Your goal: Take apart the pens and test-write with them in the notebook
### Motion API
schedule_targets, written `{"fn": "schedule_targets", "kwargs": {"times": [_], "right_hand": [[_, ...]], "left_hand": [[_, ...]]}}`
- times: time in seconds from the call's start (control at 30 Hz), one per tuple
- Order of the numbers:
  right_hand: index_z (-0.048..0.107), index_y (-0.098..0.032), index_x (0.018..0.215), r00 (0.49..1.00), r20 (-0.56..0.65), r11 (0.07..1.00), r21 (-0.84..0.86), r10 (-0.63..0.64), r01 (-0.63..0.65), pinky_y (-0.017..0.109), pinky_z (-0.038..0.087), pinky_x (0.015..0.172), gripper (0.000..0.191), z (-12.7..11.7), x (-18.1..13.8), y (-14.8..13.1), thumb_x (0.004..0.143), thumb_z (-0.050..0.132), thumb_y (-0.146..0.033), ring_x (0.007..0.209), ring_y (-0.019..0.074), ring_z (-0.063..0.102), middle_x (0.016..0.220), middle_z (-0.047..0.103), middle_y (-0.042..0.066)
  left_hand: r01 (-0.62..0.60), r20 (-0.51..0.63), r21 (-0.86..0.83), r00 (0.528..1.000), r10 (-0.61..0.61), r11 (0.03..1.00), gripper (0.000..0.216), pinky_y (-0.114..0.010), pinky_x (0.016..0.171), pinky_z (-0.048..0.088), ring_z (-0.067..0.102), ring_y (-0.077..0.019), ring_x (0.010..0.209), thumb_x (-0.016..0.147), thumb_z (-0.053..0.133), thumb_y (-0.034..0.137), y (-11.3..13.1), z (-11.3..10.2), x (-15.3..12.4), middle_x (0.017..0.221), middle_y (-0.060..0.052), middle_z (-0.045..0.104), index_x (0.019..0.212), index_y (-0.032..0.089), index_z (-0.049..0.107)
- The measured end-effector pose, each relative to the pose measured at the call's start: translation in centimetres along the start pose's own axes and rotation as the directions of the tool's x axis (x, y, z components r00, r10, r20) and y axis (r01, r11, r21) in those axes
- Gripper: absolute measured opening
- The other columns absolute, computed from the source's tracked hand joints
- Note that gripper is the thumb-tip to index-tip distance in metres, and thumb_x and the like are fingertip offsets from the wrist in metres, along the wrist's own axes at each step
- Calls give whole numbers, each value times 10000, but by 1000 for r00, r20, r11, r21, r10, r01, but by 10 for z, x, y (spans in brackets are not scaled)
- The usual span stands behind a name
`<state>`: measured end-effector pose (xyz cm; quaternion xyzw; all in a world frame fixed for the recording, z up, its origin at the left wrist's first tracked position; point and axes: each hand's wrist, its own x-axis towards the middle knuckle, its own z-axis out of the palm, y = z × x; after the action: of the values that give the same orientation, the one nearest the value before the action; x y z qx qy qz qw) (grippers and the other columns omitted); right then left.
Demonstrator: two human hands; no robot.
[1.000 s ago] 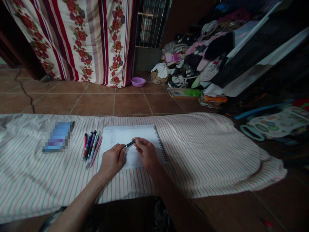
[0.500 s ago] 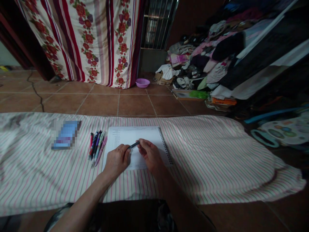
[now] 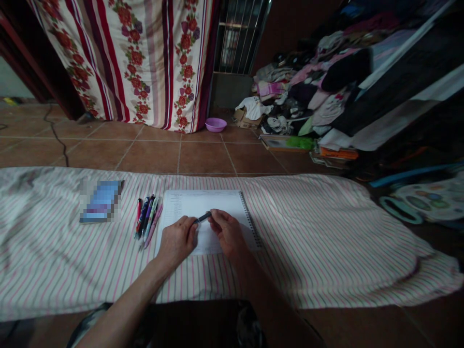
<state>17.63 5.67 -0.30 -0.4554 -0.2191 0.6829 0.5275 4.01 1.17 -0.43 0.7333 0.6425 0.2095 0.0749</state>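
A dark pen (image 3: pixel 203 217) is held between both hands, above an open spiral notebook (image 3: pixel 212 198). My left hand (image 3: pixel 178 238) is closed round one end, at the page's lower left. The other end is pinched by the fingertips of my right hand (image 3: pixel 227 233). Small writing runs down the page's left side; its lower part is hidden by my hands. Several pens (image 3: pixel 148 220) lie side by side just left of the notebook, red, dark, purple and pink among them. Farther left rests a blurred-out blue, phone-like rectangle (image 3: pixel 101 200).
Striped cloth (image 3: pixel 308 232) covers the low surface under the notebook. Beyond it are the tiled floor (image 3: pixel 155 150), a purple basin (image 3: pixel 216 125) and a floral curtain (image 3: pixel 152 63). Piled clothes (image 3: pixel 308 92) and a pale palette-like board (image 3: pixel 431 198) are at the right.
The whole view has shifted slightly, so things appear a little farther right. Both hands keep the same hold on the pen.
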Motion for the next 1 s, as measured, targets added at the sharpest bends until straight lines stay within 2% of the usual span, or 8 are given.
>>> {"fn": "schedule_targets", "kwargs": {"times": [0.37,0.6,0.8,1.0], "right_hand": [[697,-169,677,1000,-11,998,-56,-25,24,183,413,535,302,1,-1,-1,453,805,-342,573,68,522,681,660,2],[660,-174,669,1000,17,1000,20,2,-3,213,460,556,298,0,-2,1,475,804,-349,561,80,541,695,650,-3],[657,-162,650,999,-28,1000,-9,26,-26,208,452,554,300,0,0,-1,450,810,-325,566,83,549,616,622,-19],[688,-159,666,999,-54,999,-45,-3,0,196,433,551,298,0,-1,-1,452,802,-332,579,75,543,663,652,0]], "left_hand": [[21,26,-48,999,-19,999,297,-265,631,425,601,-162,746,903,307,278,0,0,1,831,-36,615,998,183,573],[9,-20,-20,1000,-9,1000,301,-253,612,428,604,-152,724,905,309,296,-1,2,0,833,-33,622,1007,195,573],[-19,-19,22,1000,19,1000,317,-249,568,420,602,-152,687,908,297,299,1,0,-1,812,-31,616,1005,185,576],[-26,-17,16,1000,27,1000,315,-249,583,424,604,-156,710,909,290,283,1,1,0,822,-33,616,995,179,575]]}}
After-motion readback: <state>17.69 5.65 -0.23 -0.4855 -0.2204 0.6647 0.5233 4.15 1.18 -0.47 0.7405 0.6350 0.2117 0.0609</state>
